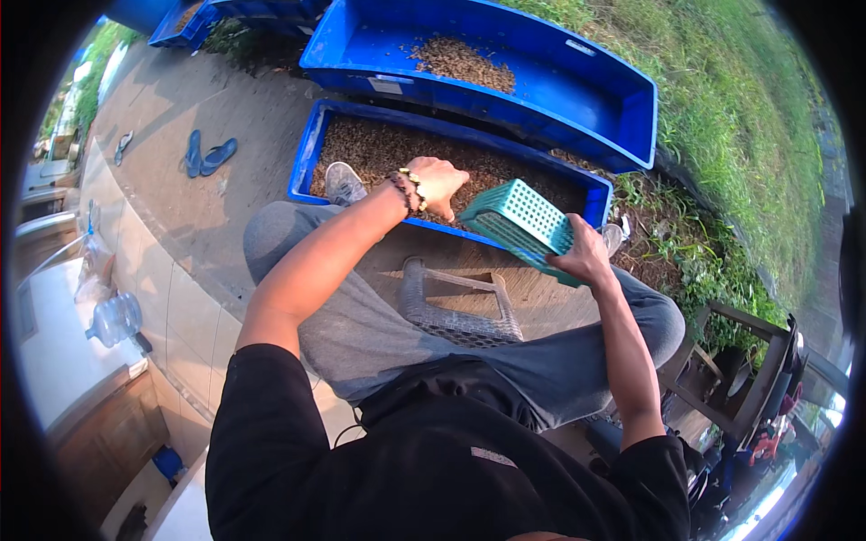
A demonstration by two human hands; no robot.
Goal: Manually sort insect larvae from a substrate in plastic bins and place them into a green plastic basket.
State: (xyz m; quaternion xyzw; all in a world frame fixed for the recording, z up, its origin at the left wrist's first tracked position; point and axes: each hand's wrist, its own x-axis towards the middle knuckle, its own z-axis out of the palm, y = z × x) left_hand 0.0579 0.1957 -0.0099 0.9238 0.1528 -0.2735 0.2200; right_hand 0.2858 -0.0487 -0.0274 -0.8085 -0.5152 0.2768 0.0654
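Note:
My right hand grips one end of a green perforated plastic basket, which is tilted on its side above the near rim of a long blue plastic tub. Brown, loose, grainy material covers the bottom of that tub. Over the same tub, just left of the basket, is my left hand, palm down with thumb and forefinger apart. Its palm side is hidden, and I see nothing held in it. A beaded bracelet circles the left wrist.
Behind stands another long blue tub with a heap of brown grainy material. A woven-pattern plastic stool is between my legs. Blue sandals lie on the concrete at left. Grass grows at right, above a wooden frame.

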